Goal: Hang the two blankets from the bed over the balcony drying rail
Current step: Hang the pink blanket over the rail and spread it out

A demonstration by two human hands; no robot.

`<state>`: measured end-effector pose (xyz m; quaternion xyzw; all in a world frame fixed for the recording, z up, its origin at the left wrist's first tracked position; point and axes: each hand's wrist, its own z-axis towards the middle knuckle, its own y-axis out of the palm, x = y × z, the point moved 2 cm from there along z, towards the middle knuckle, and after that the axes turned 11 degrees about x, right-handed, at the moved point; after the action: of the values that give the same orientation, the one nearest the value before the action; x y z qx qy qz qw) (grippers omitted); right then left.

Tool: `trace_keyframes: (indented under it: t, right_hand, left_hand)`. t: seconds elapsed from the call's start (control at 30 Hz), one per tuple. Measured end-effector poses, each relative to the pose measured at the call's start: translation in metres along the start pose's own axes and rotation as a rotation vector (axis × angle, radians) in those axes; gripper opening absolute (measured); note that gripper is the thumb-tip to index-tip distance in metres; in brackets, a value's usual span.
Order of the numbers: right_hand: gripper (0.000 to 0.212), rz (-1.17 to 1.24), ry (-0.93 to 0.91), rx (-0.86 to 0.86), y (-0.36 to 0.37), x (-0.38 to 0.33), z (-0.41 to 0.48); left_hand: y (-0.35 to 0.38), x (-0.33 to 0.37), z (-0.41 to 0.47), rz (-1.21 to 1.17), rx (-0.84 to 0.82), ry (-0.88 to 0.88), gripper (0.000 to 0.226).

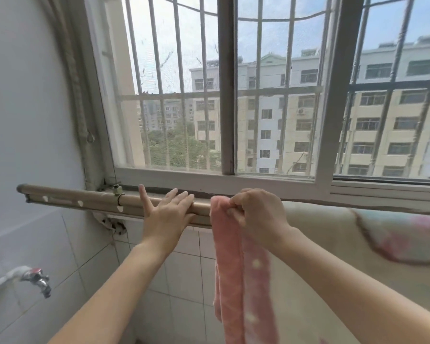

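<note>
- The right hand [258,214] has its fingers curled round the bunched top edge of the pink blanket [233,269], pinching it just at the drying rail [85,201].
- The pink blanket, dotted with pale spots, hangs down from that grip in a narrow, gathered strip in front of the tiled wall [184,269]; its lower end runs out of view.
- The left hand [166,214] lies flat on the bare rail just beside the pink blanket, fingers straight and spread, holding nothing.
- To the right of the right hand, a cream blanket [333,232] with a pastel pink and blue pattern is draped over the rail and hangs down wide behind the right forearm.
- The rail runs beneath the sill of the window [227,95], its left end reaching past the corner of the wall.
- Low on the left wall sits a tap [35,278] with a red top.
- Through the window bars [258,70], apartment blocks and trees show.
</note>
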<state>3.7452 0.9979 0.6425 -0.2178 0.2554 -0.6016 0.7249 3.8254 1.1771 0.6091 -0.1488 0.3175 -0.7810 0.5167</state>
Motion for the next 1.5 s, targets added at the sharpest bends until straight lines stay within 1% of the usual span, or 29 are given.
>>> trace_keyframes:
  t: [0.1,0.27,0.43,0.53,0.63,0.77,0.9,1.03,1.27,1.43,1.5]
  right_hand:
    - [0.019,0.001,0.021,-0.002,0.001,-0.001,0.001]
    - [0.021,-0.007,0.038,-0.008,0.004,-0.007,0.002]
    - [0.026,0.007,0.045,-0.03,0.012,-0.021,0.01]
    - [0.026,0.024,0.041,-0.03,0.019,-0.031,0.014]
    - [0.025,0.031,0.038,-0.036,0.024,-0.036,0.016]
    - [0.024,0.032,0.027,-0.037,0.027,-0.04,0.018]
    - [0.024,0.029,0.017,-0.038,0.029,-0.042,0.019]
    - [0.023,0.033,0.019,-0.038,0.03,-0.043,0.021]
    - [0.024,0.027,0.016,-0.052,0.038,-0.054,0.029]
    - [0.024,0.052,0.012,-0.052,0.05,-0.069,0.038]
    - [0.024,0.055,0.007,-0.055,0.054,-0.073,0.04]
  left_hand:
    - [-0.002,-0.017,0.001,-0.054,0.031,-0.03,0.042]
    - [-0.006,-0.017,0.002,-0.125,0.137,-0.03,0.032]
    - [-0.006,-0.008,0.002,-0.16,0.141,-0.019,0.031]
    - [-0.005,-0.005,0.002,-0.239,0.152,-0.015,0.028]
    - [-0.004,-0.013,0.001,-0.31,0.163,-0.035,0.031]
    - [-0.005,-0.04,0.002,-0.306,0.131,-0.073,0.041]
    - [-0.003,-0.062,0.002,-0.285,0.077,-0.106,0.041]
    - [0.0,-0.065,0.003,-0.338,0.087,-0.136,0.038]
    - [0.004,-0.063,0.006,-0.336,0.084,-0.109,0.038]
    - [0.003,-0.06,0.007,-0.331,0.087,-0.07,0.029]
    - [0.002,-0.062,0.008,-0.301,0.08,-0.089,0.032]
